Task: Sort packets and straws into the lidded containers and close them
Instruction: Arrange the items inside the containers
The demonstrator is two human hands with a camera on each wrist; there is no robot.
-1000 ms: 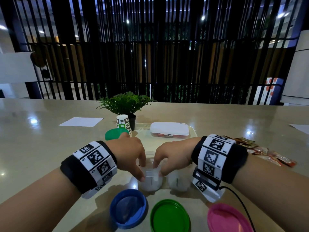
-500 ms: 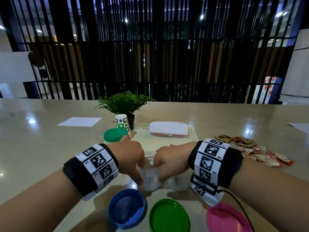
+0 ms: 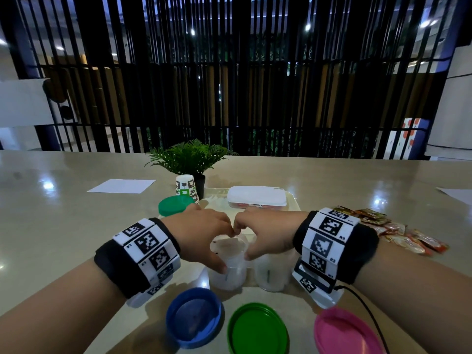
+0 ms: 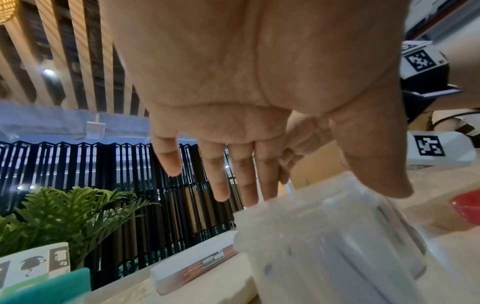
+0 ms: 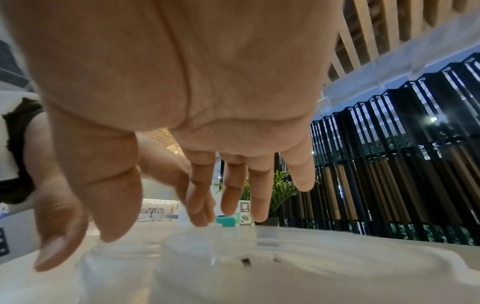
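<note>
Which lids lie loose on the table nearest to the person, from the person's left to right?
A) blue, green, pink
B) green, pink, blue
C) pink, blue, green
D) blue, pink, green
A: in the head view the blue lid lies left, the green lid in the middle, and the pink lid right.

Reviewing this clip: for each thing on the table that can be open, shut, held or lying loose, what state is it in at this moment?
Left clear jar: open, upright, held by both hands.
Right clear jar: open, upright.
Blue lid, front green lid, pink lid: off, lying loose.
White box: lid on.
Packets: loose on the table.
Left hand: grips left jar.
Right hand: grips left jar.
</note>
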